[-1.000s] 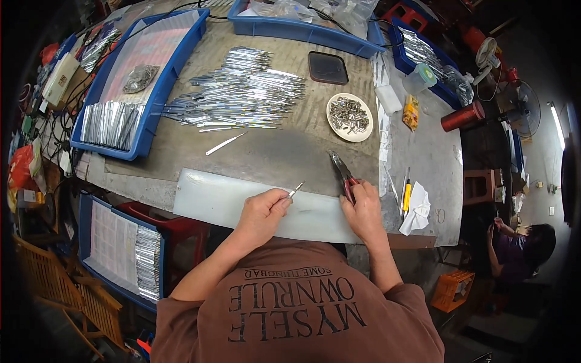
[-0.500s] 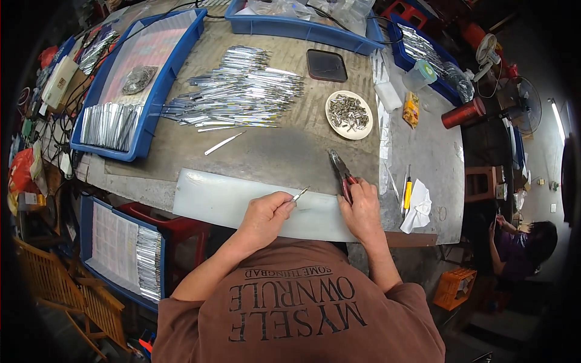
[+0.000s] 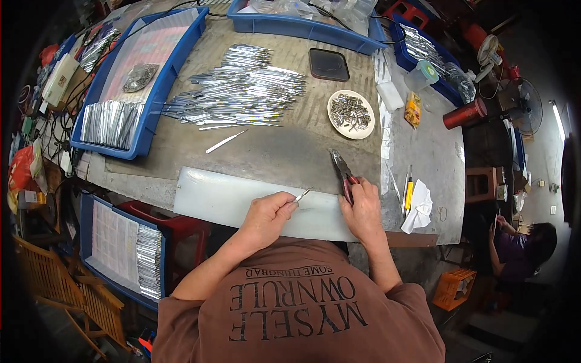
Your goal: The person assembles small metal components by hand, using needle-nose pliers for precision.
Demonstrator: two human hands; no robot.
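Note:
In my left hand (image 3: 267,216) a thin silver metal rod (image 3: 302,195) is pinched between thumb and fingers, its narrow tip pointing up and to the right. My right hand (image 3: 362,209) is closed around the red handles of a pair of pliers (image 3: 342,167). The dark jaws point away from me and sit apart from the rod. Both hands are over a pale sheet (image 3: 212,195) at the table's near edge. A big heap of similar silver rods (image 3: 242,91) lies farther off, with a single rod (image 3: 226,141) in front of it.
Beyond the pliers stands a white plate (image 3: 334,125) of small metal pieces, near a dark shallow tray (image 3: 328,65). A blue tray (image 3: 158,130) of rods is at the left. To the right lie a yellow-handled tool (image 3: 409,193) and a crumpled white tissue (image 3: 420,209). Another person (image 3: 514,245) sits far right.
Very little differs. The view has shifted slightly, and the rod's tip in my left hand sits at a marginally different angle. Both hands keep their grips.

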